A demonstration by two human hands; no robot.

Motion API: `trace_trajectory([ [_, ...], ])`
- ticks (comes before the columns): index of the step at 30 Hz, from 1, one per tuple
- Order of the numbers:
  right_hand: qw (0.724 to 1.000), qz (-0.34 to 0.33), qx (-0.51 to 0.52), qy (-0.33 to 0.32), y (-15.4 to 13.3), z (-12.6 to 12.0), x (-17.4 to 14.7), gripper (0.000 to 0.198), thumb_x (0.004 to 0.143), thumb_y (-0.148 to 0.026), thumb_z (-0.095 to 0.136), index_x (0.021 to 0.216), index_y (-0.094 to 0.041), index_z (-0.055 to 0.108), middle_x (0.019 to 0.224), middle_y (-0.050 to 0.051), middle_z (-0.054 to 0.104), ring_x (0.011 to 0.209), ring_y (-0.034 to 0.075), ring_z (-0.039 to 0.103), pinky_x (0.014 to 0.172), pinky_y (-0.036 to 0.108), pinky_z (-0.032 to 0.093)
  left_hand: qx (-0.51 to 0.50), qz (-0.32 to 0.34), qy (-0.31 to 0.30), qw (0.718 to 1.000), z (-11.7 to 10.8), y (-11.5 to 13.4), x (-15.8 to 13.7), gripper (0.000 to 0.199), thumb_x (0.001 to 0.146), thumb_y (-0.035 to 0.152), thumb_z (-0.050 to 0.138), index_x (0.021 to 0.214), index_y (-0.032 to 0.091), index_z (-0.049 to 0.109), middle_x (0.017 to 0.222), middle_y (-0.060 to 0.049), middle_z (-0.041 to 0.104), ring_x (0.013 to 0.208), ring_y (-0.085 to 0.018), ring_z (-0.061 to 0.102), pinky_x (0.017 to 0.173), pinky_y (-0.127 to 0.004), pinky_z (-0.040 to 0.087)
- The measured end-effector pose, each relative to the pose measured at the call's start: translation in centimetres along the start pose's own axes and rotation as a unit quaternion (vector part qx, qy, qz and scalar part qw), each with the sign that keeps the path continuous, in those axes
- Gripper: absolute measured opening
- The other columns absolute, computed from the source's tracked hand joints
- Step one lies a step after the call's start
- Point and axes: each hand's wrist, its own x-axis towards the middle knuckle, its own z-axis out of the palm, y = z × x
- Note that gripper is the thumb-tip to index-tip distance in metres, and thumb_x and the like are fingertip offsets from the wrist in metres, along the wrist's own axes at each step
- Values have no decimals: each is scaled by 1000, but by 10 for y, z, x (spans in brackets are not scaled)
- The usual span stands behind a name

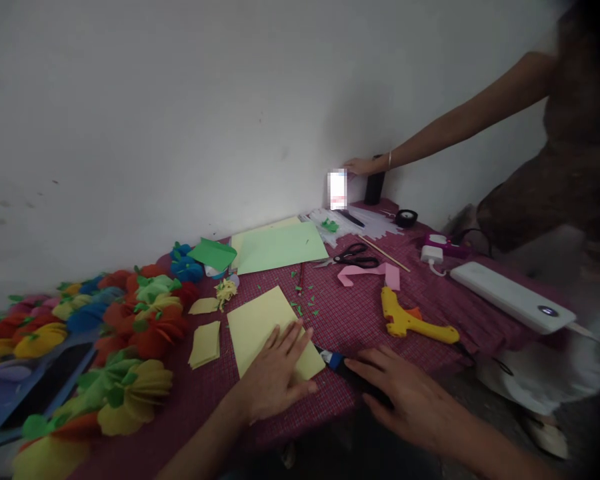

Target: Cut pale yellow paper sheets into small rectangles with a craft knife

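Note:
My left hand (277, 370) lies flat with fingers apart on a pale yellow sheet of paper (253, 320) near the table's front edge. Beside the sheet's right corner, my right hand (405, 393) is closed around a long black tool with a blue band (336, 361). Its tip touches or lies close to the paper corner; the exact kind is hard to make out. Left of the sheet are a stack of small yellow paper pieces (205, 345) and a fringed yellow paper bit (226, 291). Small green scraps (300, 309) lie behind the sheet.
Colourful paper pumpkins (135, 393) crowd the left side. A light green sheet (280, 248), black scissors (355, 255), pink strip (367, 272), yellow glue gun (405, 321) and white power bank (513, 297) lie behind and right. Another person's hand (360, 167) is by a lit phone (337, 189).

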Motion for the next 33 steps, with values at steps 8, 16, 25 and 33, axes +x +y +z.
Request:
trace_trajectory([
  [8,1000,-4,-2,14,1,1,0,52,68,-10,47,119,-22,44,105,8,51,97,19,46,85,38,39,50,-73,51,995,-1,-41,25,53,87,47,18,133,21,16,140,-5,20,128,-18,9,103,-43,8],
  [16,1000,4,7,2,1,-2,4,52,68,-10,47,119,-23,44,105,7,51,96,18,47,82,35,40,61,-73,45,994,19,-43,26,55,86,48,17,134,20,16,140,-7,20,128,-19,8,103,-42,9],
  [25,1000,1,11,-1,-4,2,21,51,69,-12,48,119,-21,44,106,8,50,97,20,45,82,36,40,56,-75,53,994,18,-43,26,55,86,48,18,134,21,16,140,-6,20,128,-19,8,103,-43,8],
  [33,1000,3,5,22,1,7,20,48,71,-13,46,119,-20,45,108,9,49,99,21,45,83,38,40,54,-75,56,994,17,-41,26,55,86,48,19,133,21,16,140,-6,21,129,-19,7,103,-43,8],
])
